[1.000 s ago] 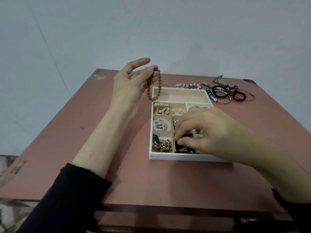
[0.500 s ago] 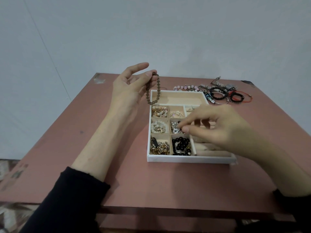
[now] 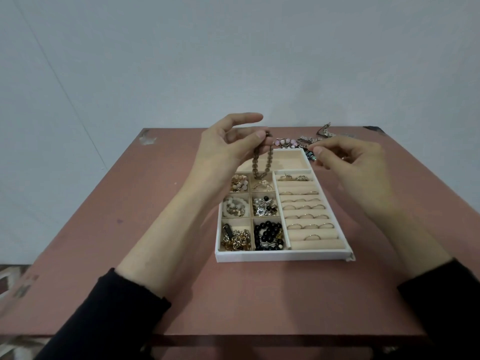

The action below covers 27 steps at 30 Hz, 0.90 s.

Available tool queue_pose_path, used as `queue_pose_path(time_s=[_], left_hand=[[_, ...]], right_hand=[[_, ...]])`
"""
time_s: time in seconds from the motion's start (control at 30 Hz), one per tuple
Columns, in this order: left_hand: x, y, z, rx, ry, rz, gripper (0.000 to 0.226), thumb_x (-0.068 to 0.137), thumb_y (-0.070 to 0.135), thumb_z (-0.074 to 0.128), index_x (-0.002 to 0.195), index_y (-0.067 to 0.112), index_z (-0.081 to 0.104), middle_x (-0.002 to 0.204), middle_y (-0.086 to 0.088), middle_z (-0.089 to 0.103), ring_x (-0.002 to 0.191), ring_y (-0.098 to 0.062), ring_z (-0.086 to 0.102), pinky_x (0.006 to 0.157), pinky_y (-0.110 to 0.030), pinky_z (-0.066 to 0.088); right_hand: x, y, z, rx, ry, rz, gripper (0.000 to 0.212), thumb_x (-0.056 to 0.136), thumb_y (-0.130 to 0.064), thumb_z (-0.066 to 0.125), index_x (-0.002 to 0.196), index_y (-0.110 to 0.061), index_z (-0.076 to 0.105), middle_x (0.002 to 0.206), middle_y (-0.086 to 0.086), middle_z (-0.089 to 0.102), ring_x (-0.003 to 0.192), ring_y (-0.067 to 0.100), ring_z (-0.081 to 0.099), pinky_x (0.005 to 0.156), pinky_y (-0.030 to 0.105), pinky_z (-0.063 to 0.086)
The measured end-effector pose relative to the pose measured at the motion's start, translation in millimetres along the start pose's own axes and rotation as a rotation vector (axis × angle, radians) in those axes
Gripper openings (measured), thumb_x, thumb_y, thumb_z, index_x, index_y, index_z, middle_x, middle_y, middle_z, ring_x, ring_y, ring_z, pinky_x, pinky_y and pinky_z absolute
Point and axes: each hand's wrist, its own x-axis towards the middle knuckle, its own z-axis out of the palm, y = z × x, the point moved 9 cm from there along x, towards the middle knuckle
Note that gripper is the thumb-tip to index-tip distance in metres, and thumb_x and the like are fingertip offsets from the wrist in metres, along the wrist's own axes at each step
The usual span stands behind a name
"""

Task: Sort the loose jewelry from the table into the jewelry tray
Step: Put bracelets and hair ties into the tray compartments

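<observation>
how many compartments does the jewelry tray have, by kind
Jewelry tray compartments:
small square compartments: 6
long compartment along the far edge: 1
ring-roll section on the right: 1
total: 8

Single view: camera on my head, above near side of jewelry tray (image 3: 283, 255), facing forward and down. Close. Tray mid-frame, wall (image 3: 233, 61) beyond it fills upper half.
</observation>
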Motion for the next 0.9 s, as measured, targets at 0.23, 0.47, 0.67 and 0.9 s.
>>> queue_pose_path(time_s=[0.23, 0.47, 0.67, 0.9], left_hand=[[-4.7, -20.9, -6.9, 0.15, 0.03, -0.079, 0.02, 0.083, -0.008, 0.06, 0.099, 0.004, 0.062, 0.095, -0.017, 0.067, 0.081, -0.022, 0.07, 0.08, -0.031, 0.057], [-3.1, -15.3, -4.7, 0.772, -0.058, 0.003, 0.022, 0.076, 0.007, 0.073, 0.092, 0.021, 0.066, 0.081, 0.005, 0.072, 0.07, 0.0, 0.067, 0.061, -0.009, 0.047], [-2.7, -19.7, 16.2, 1.215, -0.219, 0.098, 0.024, 0.08, 0.007, 0.066, 0.097, 0.024, 0.065, 0.075, 0.013, 0.068, 0.068, 0.006, 0.06, 0.071, -0.014, 0.049], [0.2, -12.0, 15.3, 1.296, -0.312, 0.052, 0.011, 0.083, 0.023, 0.067, 0.094, 0.025, 0.068, 0.083, 0.009, 0.068, 0.072, 0.001, 0.06, 0.063, -0.007, 0.043]], right_hand=[[-0.2, -1.8, -2.3, -0.035, 0.003, -0.018, 0.02, 0.085, -0.016, 0.064, 0.078, -0.034, 0.068, 0.062, -0.027, 0.064, 0.063, -0.002, 0.056, 0.06, 0.006, 0.038], [-0.5, -2.7, -2.7, -0.065, 0.013, -0.038, 0.018, 0.085, -0.017, 0.064, 0.078, -0.033, 0.068, 0.062, -0.029, 0.063, 0.065, 0.0, 0.057, 0.062, 0.006, 0.039], [0.1, -1.3, -2.9, -0.079, 0.025, -0.033, 0.016, 0.085, -0.016, 0.064, 0.08, -0.03, 0.07, 0.063, -0.027, 0.064, 0.067, 0.001, 0.059, 0.061, 0.006, 0.04], [-1.0, 3.5, 0.0, -0.092, 0.011, -0.007, 0.012, 0.085, -0.016, 0.063, 0.085, -0.022, 0.073, 0.075, -0.004, 0.069, 0.066, 0.003, 0.054, 0.059, 0.008, 0.039]])
